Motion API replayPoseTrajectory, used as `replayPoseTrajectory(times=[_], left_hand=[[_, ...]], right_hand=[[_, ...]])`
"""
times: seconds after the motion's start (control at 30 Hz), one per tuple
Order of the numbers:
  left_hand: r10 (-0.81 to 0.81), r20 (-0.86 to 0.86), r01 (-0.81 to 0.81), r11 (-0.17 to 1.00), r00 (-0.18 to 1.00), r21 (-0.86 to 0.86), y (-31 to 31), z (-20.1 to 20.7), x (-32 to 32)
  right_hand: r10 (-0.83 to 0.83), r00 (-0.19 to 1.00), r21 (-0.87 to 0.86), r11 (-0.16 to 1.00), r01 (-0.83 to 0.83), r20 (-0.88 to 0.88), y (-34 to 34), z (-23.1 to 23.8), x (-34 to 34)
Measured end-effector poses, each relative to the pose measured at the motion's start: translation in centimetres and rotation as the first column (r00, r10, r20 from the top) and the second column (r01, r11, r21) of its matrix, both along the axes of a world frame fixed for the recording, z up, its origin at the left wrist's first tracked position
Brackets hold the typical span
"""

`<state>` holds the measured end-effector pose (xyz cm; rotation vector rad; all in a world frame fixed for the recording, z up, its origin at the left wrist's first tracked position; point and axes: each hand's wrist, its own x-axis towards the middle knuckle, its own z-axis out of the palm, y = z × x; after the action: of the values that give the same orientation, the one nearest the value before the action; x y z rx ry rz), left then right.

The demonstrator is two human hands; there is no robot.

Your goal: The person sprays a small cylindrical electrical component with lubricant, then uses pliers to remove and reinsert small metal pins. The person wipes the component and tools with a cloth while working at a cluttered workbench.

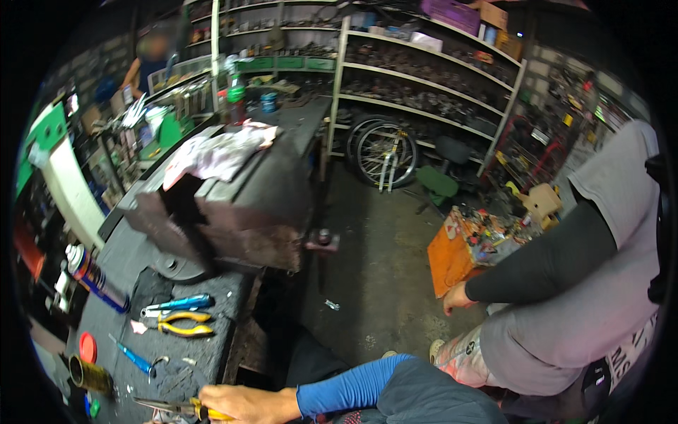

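At the lower edge my right hand, in a blue sleeve, is closed around yellow-handled pliers with long narrow jaws pointing left over the bench. My left hand is out of view. On the dark bench nearby lie a second pair of yellow-handled pliers, a blue-handled tool and a small blue screwdriver. An open olive-coloured tin and a round red lid are left of the screwdriver. Farther up stands a big metal vise, a pale stained cloth draped over it.
A tilted-looking spray can stands at the bench's left side. At right, close by, another person in grey stands beside an orange box topped with small parts. Bicycle wheels lean against loaded shelves. A second person is far left.
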<state>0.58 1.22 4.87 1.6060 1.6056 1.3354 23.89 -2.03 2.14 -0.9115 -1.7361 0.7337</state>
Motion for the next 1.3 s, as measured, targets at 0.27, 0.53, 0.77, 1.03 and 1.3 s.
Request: replayPoseTrajectory(times=[0.27, 0.53, 0.77, 1.03, 1.3], left_hand=[[0.225, -0.177, -0.250, 0.960, 0.958, -0.128, -0.2, -1.4, 0.2], [0.171, -0.278, -0.176, 0.984, 0.945, 0.008, -1.5, -1.5, 0.2], [0.133, -0.261, -0.096, 0.984, 0.956, 0.149, -0.8, -2.8, -0.9], [0.205, -0.238, -0.146, 0.959, 0.949, 0.245, 0.8, -4.4, -2.0], [0.192, -0.227, -0.143, 0.966, 0.955, 0.214, -0.6, -3.8, -1.7]], right_hand=[[0.087, 0.995, -0.326, 0.943, -0.067, 0.046, -4.0, -4.9, -1.6], [-0.001, 0.996, -0.495, 0.868, -0.043, -0.089, -6.7, -4.3, -1.6], [-0.122, 0.992, -0.320, 0.941, 0.113, -0.009, -9.3, -4.0, -2.0], [-0.102, 0.994, -0.297, 0.948, 0.112, 0.049, -12.3, -2.4, -2.1], [-0.020, 0.999, -0.239, 0.971, 0.009, -0.042, -12.9, -4.1, -1.2]])
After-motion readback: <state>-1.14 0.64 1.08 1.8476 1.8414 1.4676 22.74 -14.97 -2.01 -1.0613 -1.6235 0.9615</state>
